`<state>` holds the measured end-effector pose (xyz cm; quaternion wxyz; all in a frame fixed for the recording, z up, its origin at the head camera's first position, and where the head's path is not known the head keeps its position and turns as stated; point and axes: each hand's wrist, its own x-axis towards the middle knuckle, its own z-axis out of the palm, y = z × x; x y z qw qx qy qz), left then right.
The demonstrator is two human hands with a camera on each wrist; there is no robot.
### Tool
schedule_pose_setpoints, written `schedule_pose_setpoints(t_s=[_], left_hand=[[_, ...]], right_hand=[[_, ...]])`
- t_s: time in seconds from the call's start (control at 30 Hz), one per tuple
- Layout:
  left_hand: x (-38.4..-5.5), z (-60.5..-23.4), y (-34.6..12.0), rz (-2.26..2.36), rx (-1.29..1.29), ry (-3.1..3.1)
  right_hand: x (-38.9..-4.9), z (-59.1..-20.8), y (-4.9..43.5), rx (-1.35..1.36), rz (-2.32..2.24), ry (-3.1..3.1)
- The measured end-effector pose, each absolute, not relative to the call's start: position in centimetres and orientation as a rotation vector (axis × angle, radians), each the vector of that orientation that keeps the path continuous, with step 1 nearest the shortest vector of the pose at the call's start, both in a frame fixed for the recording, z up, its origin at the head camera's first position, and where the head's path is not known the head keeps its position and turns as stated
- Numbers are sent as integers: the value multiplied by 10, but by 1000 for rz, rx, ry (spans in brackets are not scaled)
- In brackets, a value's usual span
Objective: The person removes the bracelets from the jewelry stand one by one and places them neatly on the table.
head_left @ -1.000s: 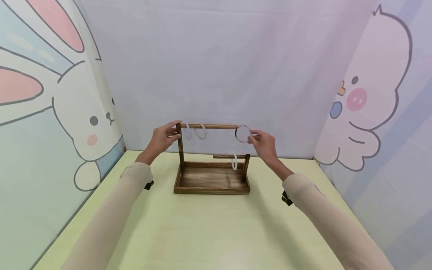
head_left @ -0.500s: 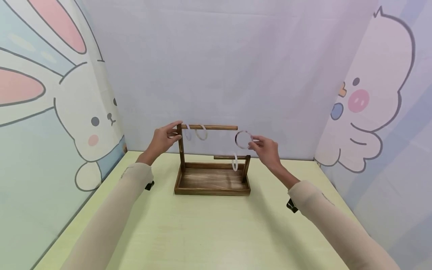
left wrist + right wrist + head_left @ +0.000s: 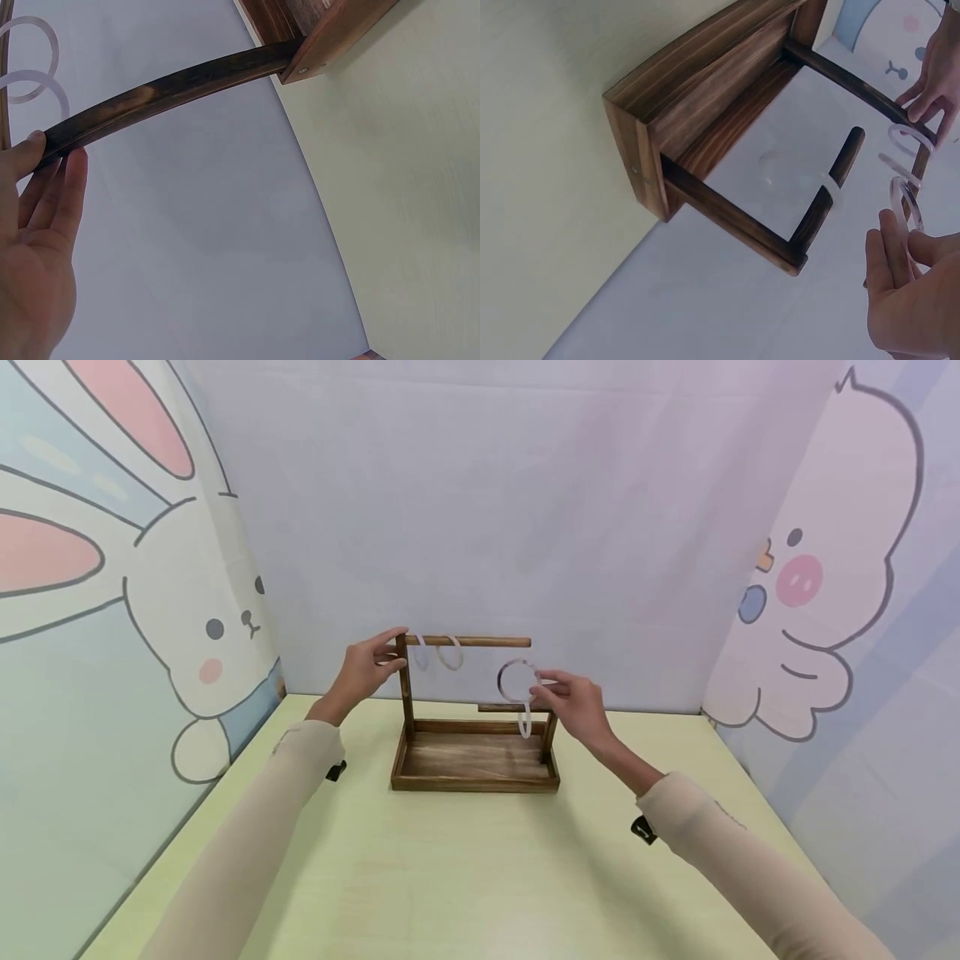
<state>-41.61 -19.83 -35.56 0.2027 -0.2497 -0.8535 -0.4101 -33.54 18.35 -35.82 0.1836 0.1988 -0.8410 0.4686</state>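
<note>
My left hand (image 3: 363, 670) grips the top of the left post (image 3: 406, 693) of a wooden bangle stand; the left wrist view shows its thumb and fingers on either side of the post (image 3: 165, 96). In my right hand (image 3: 576, 700), thumb and fingertips pinch a pale bangle with dark patches (image 3: 500, 680). It is held upright in front of the stand, below the upper bar (image 3: 495, 642) and overlapping the lower bar (image 3: 495, 707) in the head view. A lavender bangle (image 3: 417, 647) and a cream bangle (image 3: 461, 658) hang on the upper bar. One white bangle (image 3: 527, 727) hangs on the lower bar.
The stand's shallow tray base (image 3: 474, 785) rests on a pale yellow-green table (image 3: 450, 877). Behind it hangs a plain light curtain (image 3: 480, 527). Cartoon-printed panels flank both sides, a rabbit (image 3: 172, 577) at left and a chick (image 3: 840, 560) at right.
My right hand has carried the patterned bangle down from the free end of the upper bar, then left to the lower bar's level. My left hand keeps its grip on the post.
</note>
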Motion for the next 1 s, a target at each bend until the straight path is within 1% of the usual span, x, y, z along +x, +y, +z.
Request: schedule_pose_setpoints(t_s=[0.23,0.37,0.67,0.87,1.0], left_hand=[[-414,-354,-197,-1159,-683,-2395],[-415,-355,-197,-1151,-676,-2399],[-414,-355,-197,-1134,-680,-2394],[-413,-353,-197,-1126,-690,-2390],[-414,-354,-196,-1130,-699,-2387]], right_hand=[[-323,-361,163,644,1469,-2387],[-316,-367,150,667,1414,-2438],[-304,-388,122,736,1515,-2485],[-303,-403,102,782,1669,-2516],[-302,-413,91,816,1664,-2541]])
